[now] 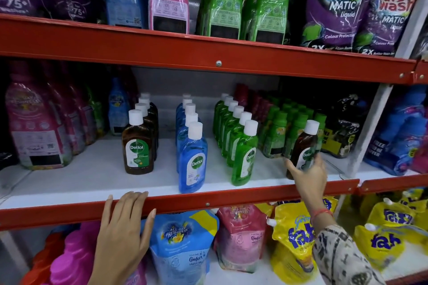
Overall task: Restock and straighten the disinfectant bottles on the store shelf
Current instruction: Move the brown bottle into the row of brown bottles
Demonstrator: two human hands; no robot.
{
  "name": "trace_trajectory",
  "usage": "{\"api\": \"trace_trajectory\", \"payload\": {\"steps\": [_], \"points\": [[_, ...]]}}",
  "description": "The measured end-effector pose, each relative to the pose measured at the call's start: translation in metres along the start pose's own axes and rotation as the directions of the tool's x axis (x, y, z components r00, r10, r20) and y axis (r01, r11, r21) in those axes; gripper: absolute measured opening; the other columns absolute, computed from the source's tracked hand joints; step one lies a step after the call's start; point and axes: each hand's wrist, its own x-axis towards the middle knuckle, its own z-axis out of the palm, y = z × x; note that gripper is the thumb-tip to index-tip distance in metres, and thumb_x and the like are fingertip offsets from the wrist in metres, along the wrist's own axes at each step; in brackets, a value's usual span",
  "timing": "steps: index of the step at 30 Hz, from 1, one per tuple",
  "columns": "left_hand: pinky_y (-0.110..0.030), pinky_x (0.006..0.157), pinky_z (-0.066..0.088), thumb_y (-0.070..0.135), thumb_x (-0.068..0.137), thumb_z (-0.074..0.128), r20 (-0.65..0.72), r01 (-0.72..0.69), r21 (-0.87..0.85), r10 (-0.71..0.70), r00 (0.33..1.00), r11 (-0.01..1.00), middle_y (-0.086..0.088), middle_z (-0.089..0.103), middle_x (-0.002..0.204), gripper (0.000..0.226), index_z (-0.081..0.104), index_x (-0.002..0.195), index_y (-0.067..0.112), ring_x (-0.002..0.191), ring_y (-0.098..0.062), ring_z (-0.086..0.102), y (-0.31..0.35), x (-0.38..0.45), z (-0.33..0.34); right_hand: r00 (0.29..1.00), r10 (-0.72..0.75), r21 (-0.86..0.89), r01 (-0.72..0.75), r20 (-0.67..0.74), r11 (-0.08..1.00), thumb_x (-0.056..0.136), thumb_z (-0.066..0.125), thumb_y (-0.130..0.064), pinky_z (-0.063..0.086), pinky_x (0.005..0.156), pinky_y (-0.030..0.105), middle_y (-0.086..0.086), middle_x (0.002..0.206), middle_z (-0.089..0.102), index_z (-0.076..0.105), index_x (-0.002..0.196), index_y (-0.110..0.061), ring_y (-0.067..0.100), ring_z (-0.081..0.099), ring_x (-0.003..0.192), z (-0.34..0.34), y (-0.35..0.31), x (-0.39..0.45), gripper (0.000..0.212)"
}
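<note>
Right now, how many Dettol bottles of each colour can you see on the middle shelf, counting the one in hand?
Brown bottles: 5, including the held bottle in the right hand
Blue bottles: 5
Green bottles: 6
Total: 16

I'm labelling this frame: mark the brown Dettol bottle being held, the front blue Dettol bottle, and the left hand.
held brown Dettol bottle [305, 143]: head view, upper body.
front blue Dettol bottle [193, 164]: head view, label.
left hand [124, 222]: head view, back of hand.

White middle shelf [97, 176], red front lip. Brown Dettol row [139, 146] stands just beyond the left hand [122, 227]; blue row [192, 157] and green row [243, 152] between hands; lone brown bottle [303, 148] at the right hand [308, 173].
</note>
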Motion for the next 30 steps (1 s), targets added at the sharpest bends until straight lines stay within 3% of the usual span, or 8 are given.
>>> {"api": "trace_trajectory", "payload": {"steps": [8, 15, 17, 20, 26, 28, 30], "points": [[-0.05, 0.112, 0.028, 0.042, 0.092, 0.031, 0.02, 0.013, 0.007, -0.013, 1.0, 1.0, -0.013, 0.067, 0.112, 0.054, 0.06, 0.119, 0.005, 0.112, -0.03, 0.059, 0.003, 0.0, -0.001, 0.998, -0.017, -0.013, 0.017, -0.054, 1.0, 0.07, 0.082, -0.04, 0.047, 0.096, 0.048, 0.023, 0.126, 0.057, 0.055, 0.128, -0.001, 0.039, 0.053, 0.117, 0.0, 0.011, 0.019, 0.076], [-0.048, 0.113, 0.027, 0.044, 0.093, 0.029, 0.074, -0.017, 0.008, 0.016, 0.997, 1.0, -0.011, 0.067, 0.119, 0.057, 0.059, 0.124, 0.007, 0.117, -0.028, 0.059, -0.001, 0.001, -0.004, 0.996, -0.054, 0.202, 0.068, -0.077, 0.977, 0.056, 0.088, -0.049, 0.056, 0.09, 0.047, 0.012, 0.121, 0.063, 0.057, 0.124, -0.009, 0.028, 0.065, 0.105, -0.006, -0.023, -0.038, 0.084], [-0.046, 0.114, 0.027, 0.046, 0.095, 0.026, 0.099, -0.042, 0.002, 0.041, 0.994, 0.999, -0.01, 0.064, 0.127, 0.059, 0.058, 0.127, 0.007, 0.121, -0.027, 0.058, -0.004, 0.001, -0.007, 0.995, -0.077, 0.237, 0.091, -0.067, 0.967, 0.051, 0.087, -0.054, 0.056, 0.09, 0.037, 0.008, 0.118, 0.064, 0.057, 0.121, -0.014, 0.022, 0.064, 0.103, -0.006, -0.041, -0.062, 0.086], [-0.047, 0.114, 0.027, 0.044, 0.094, 0.03, 0.093, -0.042, 0.0, 0.042, 0.995, 0.999, -0.012, 0.057, 0.137, 0.058, 0.056, 0.129, 0.006, 0.127, -0.027, 0.053, -0.012, -0.001, -0.012, 0.994, -0.103, 0.332, 0.107, -0.028, 0.937, 0.046, 0.084, -0.061, 0.053, 0.077, 0.017, 0.004, 0.112, 0.067, 0.058, 0.118, -0.02, 0.016, 0.066, 0.093, -0.004, -0.072, -0.098, 0.088], [-0.051, 0.112, 0.03, 0.046, 0.096, 0.023, 0.067, -0.002, 0.024, 0.0, 0.998, 1.0, -0.013, 0.053, 0.141, 0.063, 0.055, 0.131, 0.005, 0.132, -0.026, 0.048, -0.04, -0.007, -0.024, 0.978, -0.19, 0.465, 0.13, 0.084, 0.876, 0.04, 0.083, -0.07, 0.058, 0.082, 0.025, -0.009, 0.104, 0.066, 0.054, 0.107, -0.039, 0.004, 0.067, 0.093, 0.021, -0.125, -0.156, 0.079], [-0.05, 0.114, 0.028, 0.048, 0.096, 0.022, 0.072, 0.017, 0.032, -0.019, 0.997, 0.999, -0.013, 0.053, 0.141, 0.064, 0.054, 0.132, 0.005, 0.133, -0.026, 0.046, -0.05, -0.008, -0.028, 0.969, -0.225, 0.477, 0.153, 0.098, 0.866, 0.041, 0.084, -0.068, 0.058, 0.085, 0.03, -0.012, 0.104, 0.063, 0.054, 0.108, -0.038, 0.004, 0.065, 0.097, 0.036, -0.142, -0.17, 0.079], [-0.049, 0.114, 0.026, 0.049, 0.096, 0.02, 0.074, 0.04, 0.034, -0.042, 0.996, 0.999, -0.014, 0.054, 0.14, 0.067, 0.053, 0.132, 0.004, 0.133, -0.026, 0.046, -0.059, -0.01, -0.031, 0.961, -0.256, 0.471, 0.18, 0.102, 0.864, 0.042, 0.083, -0.067, 0.056, 0.086, 0.026, -0.016, 0.102, 0.059, 0.054, 0.109, -0.036, -0.002, 0.061, 0.098, 0.051, -0.159, -0.183, 0.079]]}}
